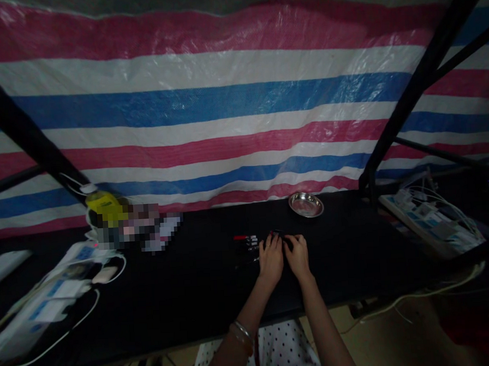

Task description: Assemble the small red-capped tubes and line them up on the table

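Observation:
My left hand [272, 261] rests palm down over the black tabletop, its little finger apart and its other fingers bent onto a small dark marker [276, 233] with a reddish patch. Close to its right, my right hand [298, 256] has curled fingers, with thumb and index finger together at something dark that I cannot make out. A red marker [242, 238] and several black markers [253, 248] lie side by side just left of my left hand, which partly hides their right ends. Poor light blurs the fingertips.
Behind my hands, a shiny round metal dish [306, 205] stands near the striped sheet [224, 102]. At the left lie power strips [49, 302] with white cables and a yellow packet [106, 205]. To the right, a cable-covered box [435, 222] sits past a black post [404, 103].

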Available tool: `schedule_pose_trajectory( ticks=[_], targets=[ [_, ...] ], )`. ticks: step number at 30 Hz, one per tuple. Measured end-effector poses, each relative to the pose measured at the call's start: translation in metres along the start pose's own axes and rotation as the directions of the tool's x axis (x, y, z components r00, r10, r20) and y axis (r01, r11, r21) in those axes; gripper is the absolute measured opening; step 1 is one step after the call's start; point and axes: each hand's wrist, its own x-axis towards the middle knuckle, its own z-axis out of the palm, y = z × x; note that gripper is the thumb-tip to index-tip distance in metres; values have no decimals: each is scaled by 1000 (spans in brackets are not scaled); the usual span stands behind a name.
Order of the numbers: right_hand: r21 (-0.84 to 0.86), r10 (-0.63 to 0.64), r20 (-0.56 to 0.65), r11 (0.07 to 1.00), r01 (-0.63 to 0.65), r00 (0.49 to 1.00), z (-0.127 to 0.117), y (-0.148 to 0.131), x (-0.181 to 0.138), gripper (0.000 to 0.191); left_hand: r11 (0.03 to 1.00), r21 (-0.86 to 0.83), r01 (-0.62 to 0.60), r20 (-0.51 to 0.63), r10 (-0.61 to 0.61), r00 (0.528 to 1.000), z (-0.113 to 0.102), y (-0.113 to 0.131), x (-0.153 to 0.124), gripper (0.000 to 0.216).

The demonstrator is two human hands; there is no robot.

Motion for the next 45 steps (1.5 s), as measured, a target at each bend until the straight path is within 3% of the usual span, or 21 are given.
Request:
schedule_pose_trajectory(
  ticks=[6,11,15,18,21,26,31,34,39,45],
  targets=[
    [23,48,-42,999,-47,998,0,3,-3,17,999,11,-46,33,46,998,-2,0,-3,34],
    [225,71,-87,973,-50,994,1,5,-3,23,990,38,-134,35,133,990,-3,-1,-5,31],
    [386,153,-192,920,-69,969,2,2,-3,36,988,9,-155,-26,155,988,0,-3,-7,33],
    [486,166,-183,872,-58,969,3,-4,-3,37,981,-79,-177,-103,169,980,3,-6,-8,36],
    [636,228,-139,767,-90,964,6,-11,-2,33,968,-150,-202,-186,173,967,5,-8,-9,35],
    [854,394,18,472,-220,919,7,-15,-1,34,941,-250,-228,-294,150,944,5,-8,-10,32],
    [913,402,193,260,-314,895,6,-13,0,34,919,-320,-232,-385,98,918,5,-9,-11,29],
    [906,379,225,258,-336,898,4,-15,0,32,915,-348,-204,-412,46,910,6,-9,-11,25],
    [874,312,239,343,-344,919,1,-21,-2,31,915,-375,-151,-416,-21,909,6,-9,-12,24],
    [867,245,290,342,-363,925,-2,-25,-3,32,915,-383,-126,-428,-55,902,7,-11,-12,25]
  ],
)
